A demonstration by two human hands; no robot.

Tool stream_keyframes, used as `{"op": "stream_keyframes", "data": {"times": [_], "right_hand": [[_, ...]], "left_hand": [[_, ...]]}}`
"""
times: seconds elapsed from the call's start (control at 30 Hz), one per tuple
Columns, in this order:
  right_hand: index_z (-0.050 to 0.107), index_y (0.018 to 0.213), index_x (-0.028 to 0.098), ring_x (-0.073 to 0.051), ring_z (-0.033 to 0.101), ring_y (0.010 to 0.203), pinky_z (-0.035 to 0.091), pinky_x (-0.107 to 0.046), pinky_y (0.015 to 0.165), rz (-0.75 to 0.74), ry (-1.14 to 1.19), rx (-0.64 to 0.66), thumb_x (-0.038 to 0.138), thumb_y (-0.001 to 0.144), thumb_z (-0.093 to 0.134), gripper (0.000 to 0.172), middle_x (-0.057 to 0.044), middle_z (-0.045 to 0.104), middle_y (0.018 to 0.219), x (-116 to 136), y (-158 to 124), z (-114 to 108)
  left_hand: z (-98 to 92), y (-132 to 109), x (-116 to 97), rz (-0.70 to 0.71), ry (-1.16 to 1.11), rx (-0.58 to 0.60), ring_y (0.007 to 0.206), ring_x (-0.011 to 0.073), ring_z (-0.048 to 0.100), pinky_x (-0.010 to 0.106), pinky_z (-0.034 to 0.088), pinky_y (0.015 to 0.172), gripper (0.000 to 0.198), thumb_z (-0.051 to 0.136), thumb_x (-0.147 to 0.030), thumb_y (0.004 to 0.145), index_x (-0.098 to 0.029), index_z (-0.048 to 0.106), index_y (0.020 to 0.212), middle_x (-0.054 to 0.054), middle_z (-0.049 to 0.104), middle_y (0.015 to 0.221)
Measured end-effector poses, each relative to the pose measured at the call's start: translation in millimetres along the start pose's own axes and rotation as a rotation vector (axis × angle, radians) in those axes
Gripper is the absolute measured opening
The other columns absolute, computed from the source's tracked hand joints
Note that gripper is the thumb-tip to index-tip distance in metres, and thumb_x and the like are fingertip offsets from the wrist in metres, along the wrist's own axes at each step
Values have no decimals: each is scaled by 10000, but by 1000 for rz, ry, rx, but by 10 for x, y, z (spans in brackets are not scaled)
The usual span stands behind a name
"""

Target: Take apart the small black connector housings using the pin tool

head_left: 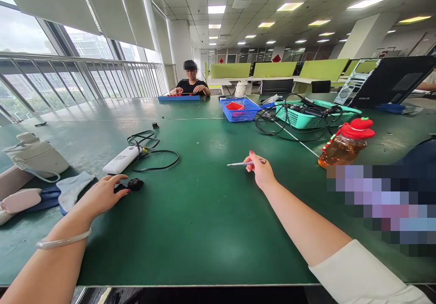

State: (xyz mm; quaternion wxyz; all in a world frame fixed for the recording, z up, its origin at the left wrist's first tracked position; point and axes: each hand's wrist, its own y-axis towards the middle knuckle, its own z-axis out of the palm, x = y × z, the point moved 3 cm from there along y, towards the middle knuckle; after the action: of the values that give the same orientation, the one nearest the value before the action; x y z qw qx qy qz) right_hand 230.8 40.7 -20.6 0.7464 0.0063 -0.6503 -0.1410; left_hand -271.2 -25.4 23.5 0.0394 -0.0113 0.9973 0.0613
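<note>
My left hand (104,193) rests low over the table at the left, thumb and fingers apart. A small black object (135,184) lies right at its fingertips, with a dark piece showing in the gap by the thumb; its kind is unclear. In my right hand (260,170) is a slim screwdriver (236,164), its thin metal shaft pointing left above the green table (204,231). Beyond my left hand lies a white power bank (122,159), beside a looped black cable (170,154).
At the left are a cream bottle (37,156) and a blue cloth (73,188). A blue basket (240,110), a green basket (303,118) of cables and a red-lidded bottle (347,143) stand at the right. A person (191,86) sits across, by a blue tray (179,98).
</note>
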Motion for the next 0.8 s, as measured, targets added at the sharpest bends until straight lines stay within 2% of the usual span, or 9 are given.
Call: {"op": "stream_keyframes", "data": {"times": [0.1, 0.17, 0.27, 0.33, 0.43, 0.57, 0.8], "right_hand": [[664, 555, 203, -117, 455, 483, 384, -288, 508, 3, 5, 5, 705, 726, 677, 530, 18, 470, 468, 14, -6, 4], [667, 553, 199, -112, 449, 485, 389, -284, 510, 7, 15, 3, 703, 713, 689, 528, 18, 471, 471, 31, -16, 9], [666, 545, 198, -110, 443, 485, 394, -282, 510, 14, 22, -1, 712, 688, 703, 535, 19, 463, 465, 60, -34, 18], [661, 537, 199, -108, 438, 478, 391, -283, 505, 21, 23, -4, 723, 671, 709, 543, 21, 454, 454, 75, -44, 23], [657, 532, 199, -105, 432, 468, 385, -284, 495, 17, 26, -3, 734, 654, 715, 552, 21, 450, 449, 82, -44, 28], [659, 530, 203, -106, 437, 465, 381, -285, 489, -5, 27, 4, 734, 668, 707, 551, 17, 459, 454, 55, -23, 21], [661, 548, 206, -112, 453, 474, 400, -284, 494, -14, -2, 8, 717, 718, 678, 539, 16, 465, 466, 33, -19, 8]], "left_hand": [[-38, -12, 25, -76, -23, 10, 987, 313, 675, 440, 527, 897, 565, 454, -533, 803, -254, 551, 1285, 44, 731, 1031], [-86, -24, 3, -72, -87, -43, 1031, 305, 669, 446, 522, 930, 595, 435, -545, 815, -258, 505, 1331, 24, 724, 1075], [-144, -34, -103, 71, -214, -151, 1160, 321, 627, 459, 503, 999, 623, 438, -581, 824, -230, 517, 1333, 76, 690, 1217], [-150, -38, -187, 177, -264, -175, 1238, 326, 585, 453, 482, 1042, 606, 434, -580, 845, -214, 545, 1316, 105, 652, 1309], [-108, -38, -281, 251, -267, -120, 1255, 328, 575, 449, 475, 1053, 586, 419, -558, 870, -210, 563, 1319, 111, 625, 1365], [-47, -30, -333, 267, -230, -46, 1203, 339, 608, 474, 499, 1017, 610, 408, -571, 866, -218, 577, 1335, 118, 648, 1330], [0, 1, -328, 280, -232, -51, 1182, 346, 621, 493, 510, 1005, 637, 400, -610, 859, -225, 596, 1328, 111, 665, 1306]]}}
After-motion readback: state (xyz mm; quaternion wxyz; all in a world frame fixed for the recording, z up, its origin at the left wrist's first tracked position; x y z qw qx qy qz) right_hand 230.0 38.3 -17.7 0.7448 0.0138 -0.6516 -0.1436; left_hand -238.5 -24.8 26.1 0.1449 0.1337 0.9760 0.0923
